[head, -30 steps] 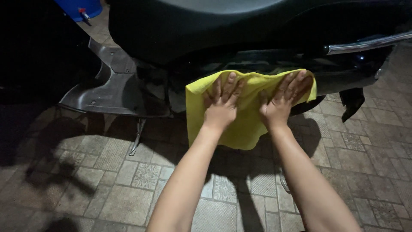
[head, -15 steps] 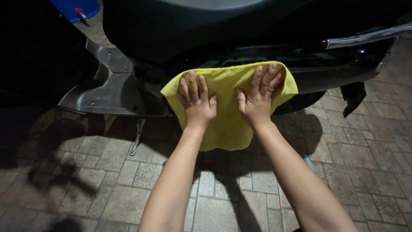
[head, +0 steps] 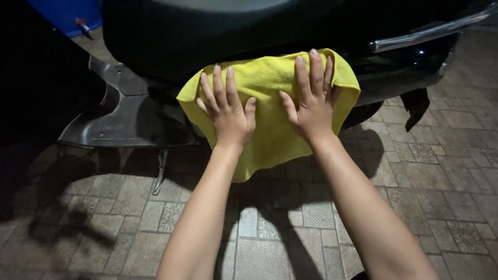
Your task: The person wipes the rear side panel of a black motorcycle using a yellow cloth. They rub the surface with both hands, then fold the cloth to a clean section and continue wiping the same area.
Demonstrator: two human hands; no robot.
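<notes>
A yellow cloth is spread against the dark side panel of a black scooter. My left hand lies flat on the cloth's left half, fingers apart and pointing up. My right hand presses flat on its right half, fingertips near the cloth's top edge. Neither hand grips the cloth; both palms push it against the bodywork. The cloth's lower part hangs loose below my wrists.
The scooter's grey footboard juts out at the left, with a side stand reaching the paved floor. A chrome rail runs at the upper right. A blue container stands at the top left.
Both hands and the cloth have slid leftward along the scooter's side panel and a little upward.
</notes>
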